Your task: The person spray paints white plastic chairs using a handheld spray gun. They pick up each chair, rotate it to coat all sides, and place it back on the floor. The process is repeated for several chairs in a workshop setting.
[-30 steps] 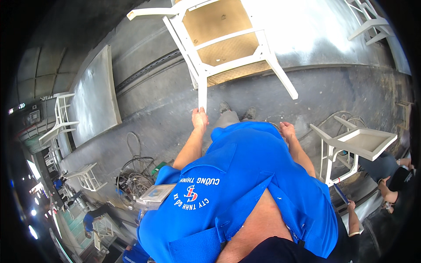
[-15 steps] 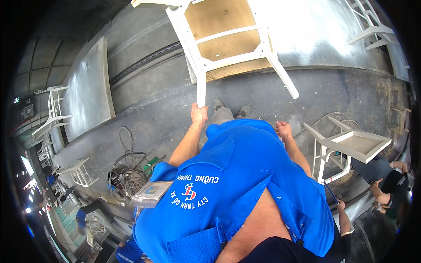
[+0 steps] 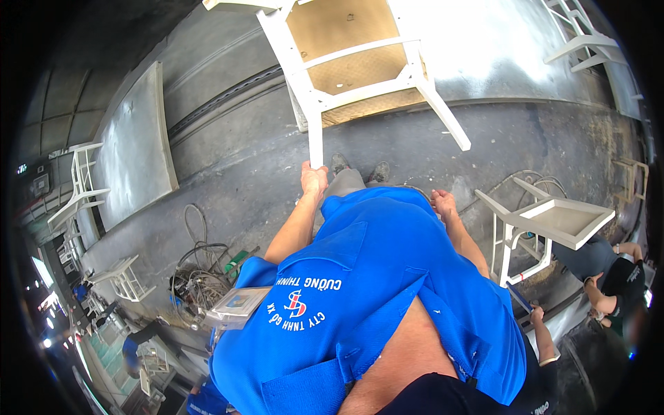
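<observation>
In front of me is a white wooden chair frame [image 3: 366, 93], its legs pointing down toward me and its top cut off by the upper edge of the view. My left hand [image 3: 314, 180] is closed round the lower end of the chair's left leg [image 3: 316, 138]. A brown, stained panel [image 3: 349, 38] shows through the frame. Held low at my right side, away from the chair, my right hand [image 3: 444, 203] has its fingers curled in. What they hold, if anything, is hidden.
Another white chair [image 3: 529, 221] stands to my right, near people in dark clothing [image 3: 619, 277]. Tangled hoses [image 3: 200, 277] lie on the floor at left. A large pale panel [image 3: 135, 149] and more white chairs [image 3: 124, 278] are farther left.
The view has shifted slightly, and the chair sits a little farther left and up in it. My left hand keeps its grip on the leg; my right hand stays curled.
</observation>
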`<state>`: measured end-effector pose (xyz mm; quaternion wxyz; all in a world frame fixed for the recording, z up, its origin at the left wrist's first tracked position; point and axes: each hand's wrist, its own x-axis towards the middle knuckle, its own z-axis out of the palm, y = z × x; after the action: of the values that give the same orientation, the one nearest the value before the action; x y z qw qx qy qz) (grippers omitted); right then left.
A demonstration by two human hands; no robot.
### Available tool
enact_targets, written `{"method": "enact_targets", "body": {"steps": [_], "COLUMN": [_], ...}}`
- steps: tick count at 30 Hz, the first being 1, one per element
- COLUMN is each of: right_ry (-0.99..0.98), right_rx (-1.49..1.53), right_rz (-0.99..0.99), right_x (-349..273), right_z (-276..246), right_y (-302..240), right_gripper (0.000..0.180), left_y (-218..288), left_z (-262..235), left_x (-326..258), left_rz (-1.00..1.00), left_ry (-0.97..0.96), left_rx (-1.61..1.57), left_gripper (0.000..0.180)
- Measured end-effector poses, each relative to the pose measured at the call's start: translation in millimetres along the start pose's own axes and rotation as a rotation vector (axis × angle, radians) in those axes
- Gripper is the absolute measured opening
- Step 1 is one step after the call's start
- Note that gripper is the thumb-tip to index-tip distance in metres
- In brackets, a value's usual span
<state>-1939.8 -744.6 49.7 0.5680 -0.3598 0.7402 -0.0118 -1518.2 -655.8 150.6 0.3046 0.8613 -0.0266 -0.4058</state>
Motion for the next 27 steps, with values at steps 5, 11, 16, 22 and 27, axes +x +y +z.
{"method": "enact_targets", "body": {"steps": [5,11,16,22,27], "right_ry": [0.016,0.016,0.010,-0.028,0.023], "right_rx": [-0.032,-0.047,-0.049,-0.111,-0.124], "right_rz": [-0.032,-0.037,-0.045,-0.025,-0.012], "right_x": [-0.4,-1.4,-7.3,-17.0,-23.4], "right_z": [1.1,1.7,1.3,0.5,6.4], "right_y": [1.8,-0.1,-3.2,-8.0,-12.6], "right_gripper": [0.040,0.040,0.039,0.041,0.038], "left_y": [-3.2,-11.3,-12.5,-27.9,-35.4], "left_z": [4.3,11.3,15.1,26.1,36.8], "left_x": [3.3,11.9,14.0,27.6,37.1], "left_rz": [0.019,0.030,0.036,0.105,0.072], "left_ry": [0.003,-0.013,-0.017,0.010,-0.021], "left_rx": [-0.008,-0.042,-0.029,0.036,0.073], "left_gripper": [0.050,0.053,0.053,0.053,0.052]}}
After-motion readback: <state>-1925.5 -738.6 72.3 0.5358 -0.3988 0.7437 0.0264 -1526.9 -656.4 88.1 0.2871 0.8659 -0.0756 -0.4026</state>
